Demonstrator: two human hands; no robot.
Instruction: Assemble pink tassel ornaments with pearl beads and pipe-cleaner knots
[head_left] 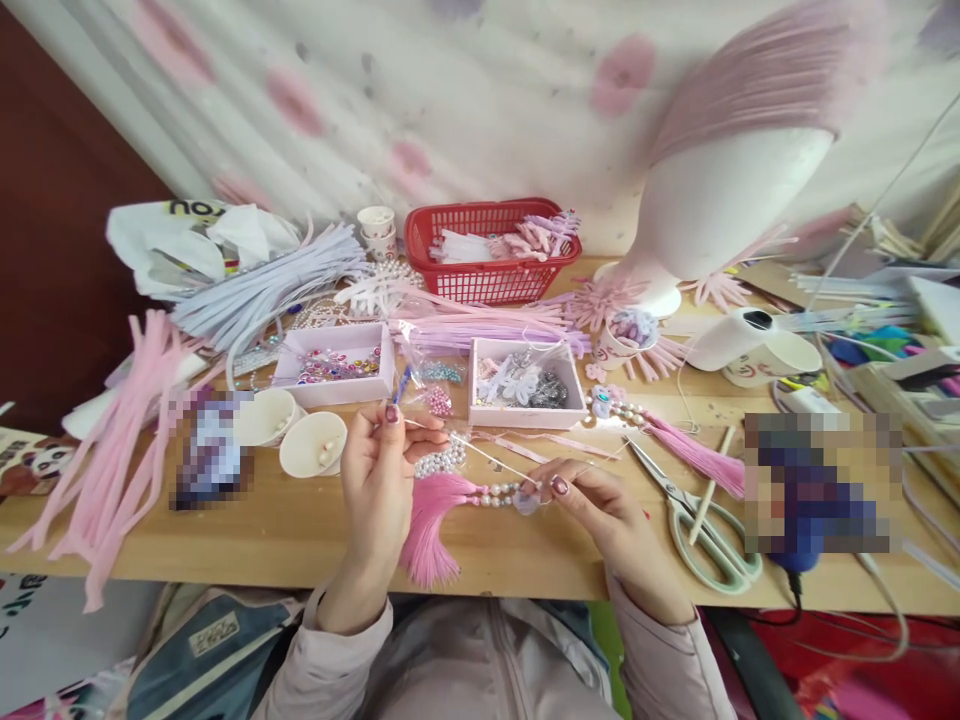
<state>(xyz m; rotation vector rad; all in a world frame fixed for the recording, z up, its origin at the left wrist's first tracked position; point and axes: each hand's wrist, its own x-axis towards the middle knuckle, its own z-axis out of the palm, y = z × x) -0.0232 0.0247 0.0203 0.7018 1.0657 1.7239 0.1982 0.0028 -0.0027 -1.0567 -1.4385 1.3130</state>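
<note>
My left hand (382, 460) is closed, thumb against fingers, on one end of a thin white cord (491, 455). The cord runs taut down to my right hand (592, 505), which pinches its other end. By the right fingertips sits a pale translucent piece (527, 500), joined to two short strands of pearly beads (499, 495). From these beads a pink tassel (433, 530) spreads over the table between my hands. A dark blue slim object (403, 383) shows just above the left thumb; whether the hand touches it, I cannot tell.
Behind my hands stand two pale boxes of beads and trinkets (384, 385) (529, 417) and a red basket (491, 285). Paper cups (304, 470) are at left. Scissors (712, 540), another pink tassel (701, 450) and a blurred dark blue tool (799, 535) lie at right. A white mannequin head (720, 200) rises behind.
</note>
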